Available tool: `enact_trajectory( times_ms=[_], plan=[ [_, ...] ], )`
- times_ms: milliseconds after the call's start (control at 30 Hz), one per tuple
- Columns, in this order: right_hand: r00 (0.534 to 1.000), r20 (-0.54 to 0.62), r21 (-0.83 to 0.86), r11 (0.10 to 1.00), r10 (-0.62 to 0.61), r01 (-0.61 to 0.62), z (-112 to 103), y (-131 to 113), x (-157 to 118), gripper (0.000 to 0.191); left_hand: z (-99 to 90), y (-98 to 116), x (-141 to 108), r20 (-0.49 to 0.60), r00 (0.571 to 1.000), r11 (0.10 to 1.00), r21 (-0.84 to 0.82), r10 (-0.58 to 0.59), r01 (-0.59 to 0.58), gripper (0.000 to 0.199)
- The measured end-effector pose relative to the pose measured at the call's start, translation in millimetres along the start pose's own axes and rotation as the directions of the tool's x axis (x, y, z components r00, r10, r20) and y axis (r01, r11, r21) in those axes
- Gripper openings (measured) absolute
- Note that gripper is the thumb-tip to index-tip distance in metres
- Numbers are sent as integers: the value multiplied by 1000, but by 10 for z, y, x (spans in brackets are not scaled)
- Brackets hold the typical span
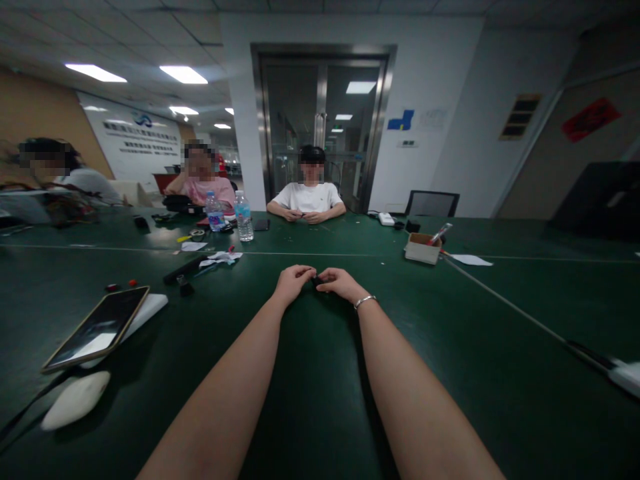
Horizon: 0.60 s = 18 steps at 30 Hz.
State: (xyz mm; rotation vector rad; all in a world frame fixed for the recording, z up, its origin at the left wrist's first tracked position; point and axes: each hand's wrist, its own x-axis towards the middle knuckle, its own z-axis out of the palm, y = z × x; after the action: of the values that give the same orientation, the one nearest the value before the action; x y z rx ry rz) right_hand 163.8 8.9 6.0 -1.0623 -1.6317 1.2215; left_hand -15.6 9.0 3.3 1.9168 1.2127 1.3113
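Both arms reach forward over the green table (320,373), and the hands meet near the middle of the view. A small black object (317,281) sits between the fingertips. My right hand (341,283), with a silver bracelet at its wrist, pinches this object. My left hand (295,281) has thumb and fingers pressed together at the object's left side; what lies inside that pinch is too small to make out. The fingertips of both hands nearly touch.
A phone (100,327) rests on a white item at the left, near a white mouse-shaped object (77,400). Bottles (244,217), papers (220,259) and a small box (423,249) stand farther off. People sit across the table.
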Motion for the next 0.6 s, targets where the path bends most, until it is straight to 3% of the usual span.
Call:
enact_trajectory(
  times_ms=[133, 267, 433, 600],
  plan=[
    [998, -52, -158, 987, -21, 13, 27, -16, -6, 26, 12, 23, 0, 23, 998, 996, 67, 54, -56, 26],
    [997, -11, -150, 986, -72, 69, 55, -49, -29, 26, 63, 85, -18, 47, 996, 993, 76, 82, -86, 25],
    [999, -33, -170, 985, -35, 29, 73, -51, -27, 16, 103, 131, -36, 15, 994, 993, -35, 112, -111, 27],
    [998, -46, -203, 979, -33, 23, 70, -44, -23, 19, 82, 127, -26, 75, 994, 995, -61, 84, -79, 24]
  ],
)
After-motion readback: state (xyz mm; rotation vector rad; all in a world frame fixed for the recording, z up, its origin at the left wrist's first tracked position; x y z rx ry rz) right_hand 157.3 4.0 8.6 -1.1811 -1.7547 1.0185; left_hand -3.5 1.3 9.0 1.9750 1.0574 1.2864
